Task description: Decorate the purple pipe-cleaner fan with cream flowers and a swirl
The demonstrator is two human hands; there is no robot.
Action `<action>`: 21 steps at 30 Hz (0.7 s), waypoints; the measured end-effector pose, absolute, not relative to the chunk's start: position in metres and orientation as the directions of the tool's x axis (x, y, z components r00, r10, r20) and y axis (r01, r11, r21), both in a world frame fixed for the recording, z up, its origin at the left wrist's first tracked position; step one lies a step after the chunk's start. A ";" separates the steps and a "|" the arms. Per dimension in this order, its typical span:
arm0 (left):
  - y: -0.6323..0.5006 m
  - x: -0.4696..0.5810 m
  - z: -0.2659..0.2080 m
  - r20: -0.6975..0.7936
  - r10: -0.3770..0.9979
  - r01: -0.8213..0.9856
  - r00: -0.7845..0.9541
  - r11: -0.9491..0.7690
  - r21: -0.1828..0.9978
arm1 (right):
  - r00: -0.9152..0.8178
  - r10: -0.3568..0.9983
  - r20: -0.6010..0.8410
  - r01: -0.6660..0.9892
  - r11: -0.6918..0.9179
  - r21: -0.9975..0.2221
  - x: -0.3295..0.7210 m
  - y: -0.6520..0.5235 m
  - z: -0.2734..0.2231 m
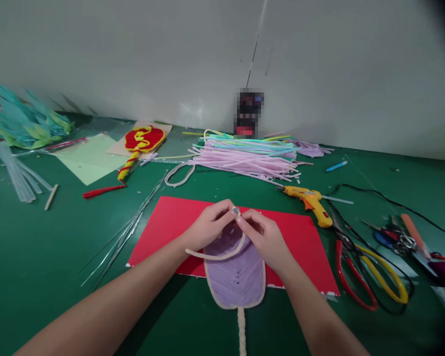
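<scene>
A purple hand fan (237, 277) with a cream edge and a twisted cream handle (242, 329) lies over a red sheet (296, 247), its handle pointing towards me. Above the fan's far end, my left hand (209, 227) and my right hand (265, 237) meet at the fingertips, both closed in a pinch. Between them they hold a cream pipe cleaner (215, 257), whose loose end curves across the fan to the left. The far part of the fan is hidden behind my hands.
A pile of pastel pipe cleaners (244, 160) lies at the back. To the right are a yellow glue gun (309, 200), its cord, and red-and-yellow-handled pliers (356, 277). At left lie thin wires (129, 227), glue sticks (17, 173) and a red-and-yellow fan (144, 141).
</scene>
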State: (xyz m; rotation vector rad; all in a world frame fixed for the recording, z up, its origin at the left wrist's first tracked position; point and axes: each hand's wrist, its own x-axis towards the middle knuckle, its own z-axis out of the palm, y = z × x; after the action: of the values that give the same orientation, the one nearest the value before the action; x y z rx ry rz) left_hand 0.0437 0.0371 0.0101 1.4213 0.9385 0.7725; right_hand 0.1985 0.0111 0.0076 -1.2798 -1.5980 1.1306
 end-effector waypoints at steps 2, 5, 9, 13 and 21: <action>0.037 0.043 0.010 -0.081 0.887 0.112 0.454 0.034 0.993 | -0.189 0.980 0.067 0.301 0.122 -0.946 0.198 0.011 0.008; 0.036 0.043 0.009 -0.089 0.889 0.097 0.450 0.050 0.994 | -0.194 0.978 0.077 0.290 0.132 -0.948 0.198 0.011 0.011; 0.036 0.043 0.006 -0.090 0.896 0.103 0.435 0.050 0.993 | -0.182 0.982 0.049 0.270 0.098 -0.958 0.199 0.011 0.012; 0.037 0.043 0.006 -0.076 0.906 0.104 0.417 0.035 0.994 | -0.178 0.983 0.045 0.245 0.088 -0.966 0.200 0.012 0.008; 0.036 0.044 0.009 -0.078 0.905 0.140 0.418 0.021 0.990 | -0.105 0.989 0.101 0.296 0.128 -0.947 0.196 0.012 0.004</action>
State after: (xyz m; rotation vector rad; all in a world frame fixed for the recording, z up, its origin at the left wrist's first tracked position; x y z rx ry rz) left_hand 0.0438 0.0358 0.0093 1.4416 0.9943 0.7794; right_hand 0.1964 0.0122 0.0044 -1.2965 -1.5520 1.0250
